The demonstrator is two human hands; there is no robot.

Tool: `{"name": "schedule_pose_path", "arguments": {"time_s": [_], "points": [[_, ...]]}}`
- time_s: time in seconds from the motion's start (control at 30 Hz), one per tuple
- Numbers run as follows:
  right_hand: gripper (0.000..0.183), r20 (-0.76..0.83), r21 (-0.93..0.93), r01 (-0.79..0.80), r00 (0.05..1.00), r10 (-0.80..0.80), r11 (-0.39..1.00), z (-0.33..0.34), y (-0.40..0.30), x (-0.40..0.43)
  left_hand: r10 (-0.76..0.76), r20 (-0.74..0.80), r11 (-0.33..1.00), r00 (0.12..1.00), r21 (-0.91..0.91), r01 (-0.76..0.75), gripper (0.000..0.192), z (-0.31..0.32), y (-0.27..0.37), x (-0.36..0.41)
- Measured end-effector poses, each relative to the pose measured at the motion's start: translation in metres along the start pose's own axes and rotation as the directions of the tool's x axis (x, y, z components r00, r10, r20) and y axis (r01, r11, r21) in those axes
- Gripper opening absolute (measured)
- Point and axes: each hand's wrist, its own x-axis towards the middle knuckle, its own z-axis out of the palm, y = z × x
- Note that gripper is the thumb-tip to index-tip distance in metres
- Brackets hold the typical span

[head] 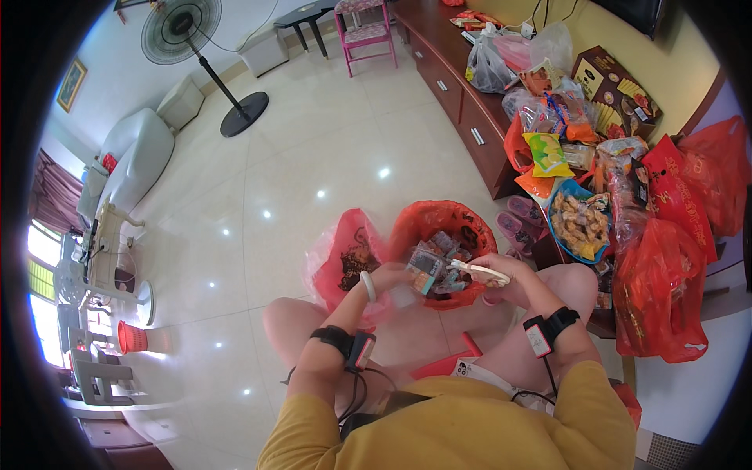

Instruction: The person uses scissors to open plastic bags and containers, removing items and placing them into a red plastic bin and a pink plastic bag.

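My left hand (pixel 392 276), with a pale bangle at the wrist, holds a small clear packet (pixel 425 268) with a teal part by its edge. My right hand (pixel 510 267) grips a white-handled cutting tool, apparently scissors (pixel 480 271), with its tip pointing at the packet. Below both hands stands a container lined with a red plastic bag (pixel 411 218), with several small clear packets (pixel 447 242) inside. To its left, an open pink plastic bag (pixel 351 226) holds dark brown loose bits (pixel 354 267).
On my right, a low wooden cabinet (pixel 455 97) bears snack bags, a blue basket of wrapped food (pixel 578 226) and red plastic bags (pixel 661 288). Pink slippers (pixel 517 232) lie beside it. A pedestal fan (pixel 244 114) and pink chair (pixel 367 35) stand farther off.
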Motion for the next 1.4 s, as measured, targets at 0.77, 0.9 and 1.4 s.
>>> {"name": "schedule_pose_path", "arguments": {"time_s": [0.77, 0.9, 1.4], "points": [[0.034, -0.088, -0.435, 0.445, 0.844, -0.529, 0.783, -0.023, 0.01, 0.037, -0.059, -0.03, 0.992, 0.998, 0.112, 0.062, 0.032, -0.001, -0.025, 0.023], [0.051, -0.125, -0.332, 0.62, 0.718, -0.685, 0.711, -0.02, 0.005, 0.063, -0.033, 0.005, 0.965, 0.999, 0.262, 0.031, 0.04, 0.003, -0.022, 0.023], [0.055, -0.055, -0.475, 0.582, 0.729, -0.682, 0.661, 0.016, -0.006, 0.088, -0.031, -0.043, 0.917, 0.999, 0.396, 0.046, 0.041, 0.003, -0.013, 0.016]]}}
